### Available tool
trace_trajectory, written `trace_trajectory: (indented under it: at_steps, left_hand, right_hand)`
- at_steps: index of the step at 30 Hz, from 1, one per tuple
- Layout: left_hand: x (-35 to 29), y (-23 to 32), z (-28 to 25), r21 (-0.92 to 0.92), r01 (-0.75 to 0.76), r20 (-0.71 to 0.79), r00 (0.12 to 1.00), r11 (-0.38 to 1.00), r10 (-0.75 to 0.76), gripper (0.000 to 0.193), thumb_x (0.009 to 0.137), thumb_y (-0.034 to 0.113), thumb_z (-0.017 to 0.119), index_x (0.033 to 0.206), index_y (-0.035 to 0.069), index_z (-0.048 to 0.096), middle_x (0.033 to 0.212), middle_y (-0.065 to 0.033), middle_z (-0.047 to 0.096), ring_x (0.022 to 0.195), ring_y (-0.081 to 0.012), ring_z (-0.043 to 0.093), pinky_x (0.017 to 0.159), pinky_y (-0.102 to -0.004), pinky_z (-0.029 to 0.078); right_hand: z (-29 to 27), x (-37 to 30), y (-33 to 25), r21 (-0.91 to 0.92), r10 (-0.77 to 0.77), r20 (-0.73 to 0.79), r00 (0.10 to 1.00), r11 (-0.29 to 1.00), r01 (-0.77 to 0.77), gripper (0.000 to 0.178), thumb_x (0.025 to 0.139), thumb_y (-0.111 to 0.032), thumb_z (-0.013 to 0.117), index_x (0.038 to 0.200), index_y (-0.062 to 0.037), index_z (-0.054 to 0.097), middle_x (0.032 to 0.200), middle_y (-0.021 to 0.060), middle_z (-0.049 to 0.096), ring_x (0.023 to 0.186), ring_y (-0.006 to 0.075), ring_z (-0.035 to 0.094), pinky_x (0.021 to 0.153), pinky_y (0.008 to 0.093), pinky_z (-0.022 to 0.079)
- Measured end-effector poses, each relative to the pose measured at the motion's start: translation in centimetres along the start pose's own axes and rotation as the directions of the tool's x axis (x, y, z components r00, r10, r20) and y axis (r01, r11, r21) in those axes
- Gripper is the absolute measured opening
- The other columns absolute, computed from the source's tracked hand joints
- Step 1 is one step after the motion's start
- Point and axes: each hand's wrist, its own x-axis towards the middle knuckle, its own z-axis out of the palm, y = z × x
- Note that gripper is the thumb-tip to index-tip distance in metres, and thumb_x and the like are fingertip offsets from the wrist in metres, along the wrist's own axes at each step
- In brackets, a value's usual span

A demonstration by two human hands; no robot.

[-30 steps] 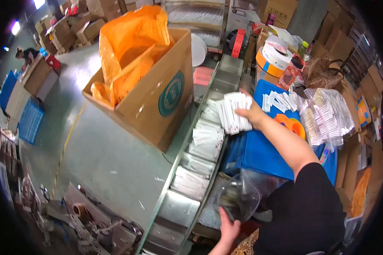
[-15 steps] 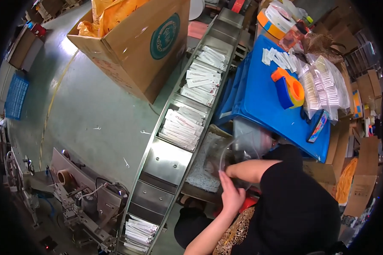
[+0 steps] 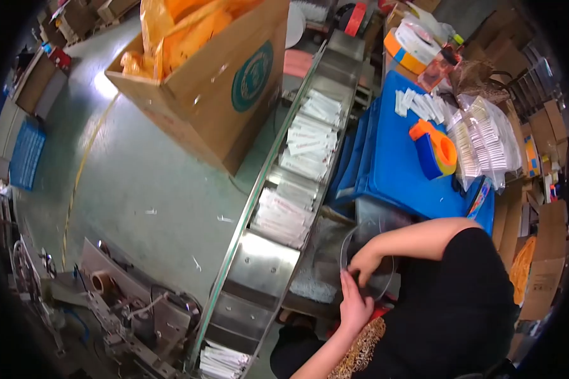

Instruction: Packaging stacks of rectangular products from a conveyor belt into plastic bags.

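A slatted metal conveyor (image 3: 261,266) ran away from the person. Left of its far stretch stood a tall cardboard box (image 3: 202,107) with a round teal mark on its side, and left of its near end sat a metal machine (image 3: 139,322). Right of the conveyor was a blue plastic bin (image 3: 395,170). An orange plastic liner (image 3: 189,38) bulged from the box, left of the conveyor. Packed clear bags of sachets (image 3: 487,136) lay on the bin's far side from the conveyor.

A clear plastic bag (image 3: 380,279) was open just right of the conveyor, at its near half. Beside the conveyor, the left hand (image 3: 356,308) had its fingers straight and close together against the bag's rim; whether the thumb pinched the film could not be told. The right hand (image 3: 365,261), also right of the conveyor, reached into the bag's mouth with fingers bent; their tips were hidden, so any grip could not be told.

An orange-and-blue tape dispenser (image 3: 435,155) rested on the bin, right of the conveyor. Smallest were the slim white sachets (image 3: 283,218), lying in heaps between the conveyor's dividers, with one heap near its close end.
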Motion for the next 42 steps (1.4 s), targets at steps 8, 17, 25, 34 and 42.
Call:
trace_trajectory:
  at_steps: [8, 17, 25, 34, 42]
  left_hand:
    - [1.8, 0.8, 1.7, -0.043, -0.064, 0.082, 0.994, 0.997, 0.068, 0.093, 0.07, 0.015, 0.059, 0.139, -0.001, 0.0, 0.141, -0.0299, 0.017, 0.126, -0.0423, 0.029, 0.094, -0.0383, 0.04]
    - [3.0, 0.7, 2.4, -0.032, 0.095, 0.171, 0.981, 0.995, -0.088, 0.09, 0.072, 0.017, 0.058, 0.14, 0.002, 0.001, 0.142, -0.0278, 0.017, 0.124, -0.0402, 0.034, 0.093, -0.0372, 0.041]
    - [3.4, 0.7, 2.3, -0.015, 0.095, 0.169, 0.981, 0.995, -0.091, 0.087, 0.074, 0.017, 0.056, 0.14, 0.003, 0.001, 0.141, -0.027, 0.021, 0.121, -0.0397, 0.039, 0.094, -0.036, 0.04]
    - [3.3, 0.0, 3.0, 0.01, 0.067, 0.175, 0.982, 0.998, -0.068, 0.088, 0.074, 0.016, 0.057, 0.141, 0.004, 0.002, 0.14, -0.0256, 0.024, 0.123, -0.0386, 0.036, 0.094, -0.0365, 0.039]
    - [3.3, -0.8, 2.9, -0.032, 0.095, 0.2, 0.976, 0.995, -0.086, 0.088, 0.075, 0.016, 0.058, 0.141, 0.005, 0.001, 0.142, -0.0255, 0.021, 0.126, -0.038, 0.033, 0.095, -0.0369, 0.038]
  right_hand:
    - [-22.5, -20.0, 4.6, 0.157, 0.115, -0.976, -0.187, 0.961, -0.229, 0.045, 0.081, -0.03, 0.057, 0.115, -0.0006, 0.054, 0.113, 0.0195, 0.057, 0.102, 0.0316, 0.056, 0.088, 0.0363, 0.044]
    - [-27.6, -16.9, 11.3, 0.445, 0.422, -0.895, -0.143, 0.833, -0.327, 0.097, 0.06, -0.061, 0.064, 0.126, 0.0065, 0.041, 0.125, 0.027, 0.046, 0.116, 0.0384, 0.045, 0.097, 0.0403, 0.037]
    - [-28.0, -17.9, 9.2, 0.382, 0.438, -0.879, 0.19, 0.884, -0.268, 0.098, 0.062, -0.063, 0.064, 0.129, 0.0043, 0.039, 0.128, 0.0209, 0.046, 0.117, 0.0301, 0.047, 0.097, 0.0369, 0.035]
    - [-27.8, -17.2, 9.3, 0.434, 0.478, -0.847, 0.232, 0.874, -0.217, 0.096, 0.064, -0.063, 0.064, 0.126, 0.0069, 0.042, 0.13, 0.0212, 0.044, 0.118, 0.0301, 0.045, 0.097, 0.0381, 0.035]
    - [-27.0, -17.6, 6.9, 0.579, 0.496, -0.804, 0.328, 0.777, 0.246, 0.082, 0.067, -0.052, 0.071, 0.128, -0.0028, 0.045, 0.13, 0.0138, 0.046, 0.119, 0.0261, 0.044, 0.099, 0.0372, 0.032]
